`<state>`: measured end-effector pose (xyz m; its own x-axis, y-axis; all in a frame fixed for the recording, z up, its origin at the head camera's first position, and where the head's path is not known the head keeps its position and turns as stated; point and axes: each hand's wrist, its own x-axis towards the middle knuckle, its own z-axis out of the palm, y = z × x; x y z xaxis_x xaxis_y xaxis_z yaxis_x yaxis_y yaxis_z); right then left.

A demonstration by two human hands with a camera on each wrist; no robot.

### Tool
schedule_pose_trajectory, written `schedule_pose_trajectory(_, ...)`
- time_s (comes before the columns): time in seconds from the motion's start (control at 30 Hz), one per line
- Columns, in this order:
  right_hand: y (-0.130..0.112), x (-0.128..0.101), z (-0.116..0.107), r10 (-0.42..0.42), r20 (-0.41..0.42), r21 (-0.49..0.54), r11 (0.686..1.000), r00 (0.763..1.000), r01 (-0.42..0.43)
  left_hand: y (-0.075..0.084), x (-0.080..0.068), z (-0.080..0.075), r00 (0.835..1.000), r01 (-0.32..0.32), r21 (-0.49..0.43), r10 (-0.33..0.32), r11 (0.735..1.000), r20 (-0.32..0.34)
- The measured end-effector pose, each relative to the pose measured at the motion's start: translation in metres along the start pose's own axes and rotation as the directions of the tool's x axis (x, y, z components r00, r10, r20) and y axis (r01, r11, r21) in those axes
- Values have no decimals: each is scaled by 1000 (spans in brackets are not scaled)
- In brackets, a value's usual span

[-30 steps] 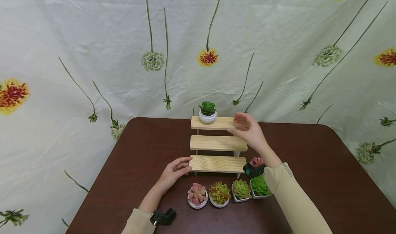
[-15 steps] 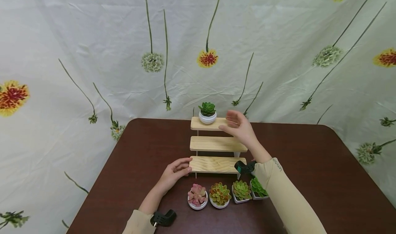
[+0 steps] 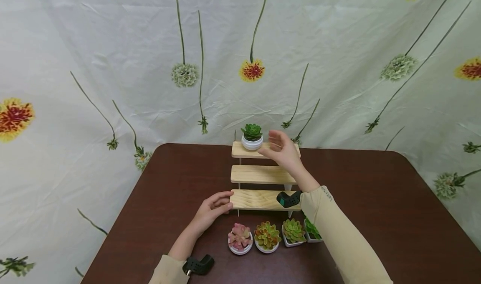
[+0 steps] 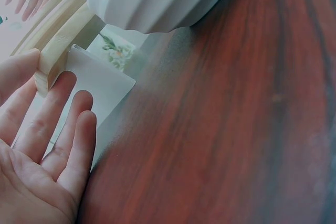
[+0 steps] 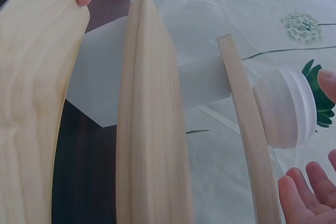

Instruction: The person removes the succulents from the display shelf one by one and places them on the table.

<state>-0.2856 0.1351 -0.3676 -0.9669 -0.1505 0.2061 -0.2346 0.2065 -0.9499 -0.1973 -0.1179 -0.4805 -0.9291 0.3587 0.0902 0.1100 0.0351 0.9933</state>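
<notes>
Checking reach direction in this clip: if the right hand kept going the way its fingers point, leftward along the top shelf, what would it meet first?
Most likely the green succulent in the white pot on the top shelf. The right hand is open, its fingers toward the pot with a small gap; depth is unclear.

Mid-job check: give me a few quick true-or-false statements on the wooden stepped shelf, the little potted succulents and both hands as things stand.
1. A green succulent in a white ribbed pot stands on the top step of the three-step pale wooden shelf. True.
2. The right hand grips that pot. False: it hovers open beside it.
3. The left hand touches the bottom step's left end. True.
4. The pink succulent in a white pot sits on the middle step. False: it stands on the dark brown table, in front of the shelf.
</notes>
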Motion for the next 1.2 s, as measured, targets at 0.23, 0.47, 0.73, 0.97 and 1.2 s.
schedule_pose_trajectory(0.23, 0, 6, 6, -4, 19, 8, 1000, 1000, 4, -1, 0, 0, 1000, -2, 7, 2, 1000, -1)
schedule_pose_trajectory(0.47, 1, 10, 10, -9, 27, 18, 1000, 1000, 8, -24, 6, -4, 1000, 6, -19, -6, 1000, -13)
schedule_pose_trajectory(0.73, 1, 13, 14, -1, 27, 14, 1000, 1000, 1, -30, 8, -5, 1000, -9, -17, 9, 1000, -23)
schedule_pose_trajectory(0.97, -1, 18, 18, 23, 8, 4, 1000, 1000, -23, -29, 8, -5, 1000, -14, -9, 14, 1000, -22)
schedule_pose_trajectory(1.2, 1, 21, 23, 43, -20, -23, 999, 999, -43, -28, 8, -4, 1000, -19, -15, 19, 1000, -19)
